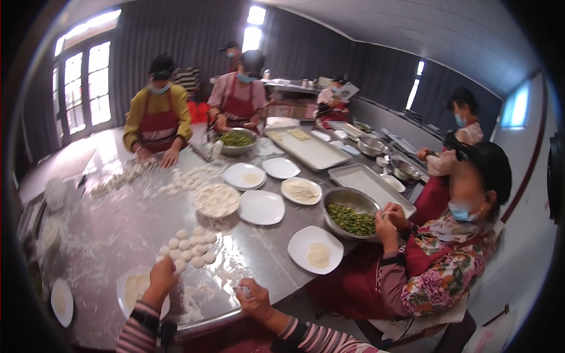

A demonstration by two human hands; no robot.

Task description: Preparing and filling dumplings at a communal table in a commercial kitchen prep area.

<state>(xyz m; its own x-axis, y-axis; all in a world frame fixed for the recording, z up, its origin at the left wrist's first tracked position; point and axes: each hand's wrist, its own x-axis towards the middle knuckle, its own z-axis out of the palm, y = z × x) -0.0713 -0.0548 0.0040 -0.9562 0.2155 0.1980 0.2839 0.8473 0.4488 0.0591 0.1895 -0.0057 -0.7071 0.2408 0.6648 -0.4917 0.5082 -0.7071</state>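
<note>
My left hand (162, 278), in a striped sleeve, is curled above the near edge of a cluster of dough balls (193, 247). Its fingertips are hidden, so whether it holds anything is unclear. Beneath that wrist, partly covered, lies a white plate (123, 289) with round dough wrappers (132, 287). At the table's front edge my right hand (257, 301) is closed around a small whitish thing (243, 291), too blurred to name. Loose flour (198, 298) is spread on the metal table (110, 238) between my hands.
To my right, a person's hands (389, 223) work beside a steel bowl of chopped green filling (351, 218). A plate with wrappers (296, 260) stands nearer. Ahead are a pan of flour (217, 200), several plates and metal trays (306, 148). Two people (159, 114) work opposite.
</note>
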